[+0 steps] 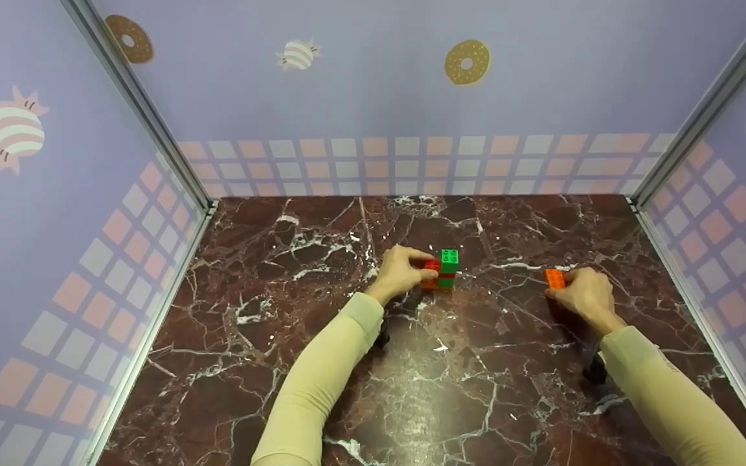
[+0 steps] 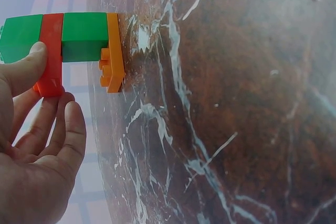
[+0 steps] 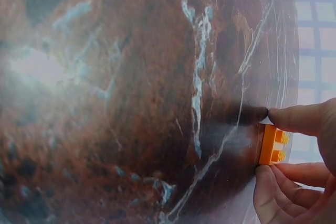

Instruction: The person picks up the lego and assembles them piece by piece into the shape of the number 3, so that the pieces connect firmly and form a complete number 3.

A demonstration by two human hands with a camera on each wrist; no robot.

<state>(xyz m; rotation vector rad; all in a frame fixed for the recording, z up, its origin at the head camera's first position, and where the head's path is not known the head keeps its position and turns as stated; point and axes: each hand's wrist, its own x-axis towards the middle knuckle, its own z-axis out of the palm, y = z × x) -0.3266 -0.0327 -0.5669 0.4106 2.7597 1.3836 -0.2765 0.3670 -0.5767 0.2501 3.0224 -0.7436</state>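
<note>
My left hand (image 1: 399, 270) grips a small stack of toy building bricks standing on the table. Green bricks, the upper one (image 1: 450, 260) and the lower one (image 2: 85, 36), sandwich a flat red brick (image 2: 51, 74) that juts out to the side. A flat orange brick (image 2: 115, 64) forms the base, with some studs bare. The left thumb and fingers pinch the jutting end of the red brick. Off to the right, my right hand (image 1: 587, 294) holds a flat orange brick (image 3: 268, 145) by two opposite sides, thumb on one and fingers on the other, low at the tabletop.
The brown marbled table (image 1: 412, 388) has white veins and a glossy surface. Lilac panels (image 1: 373, 97) with candy, doughnut and checked prints enclose it at the back and both sides. Metal rails (image 1: 146, 110) run along the corners.
</note>
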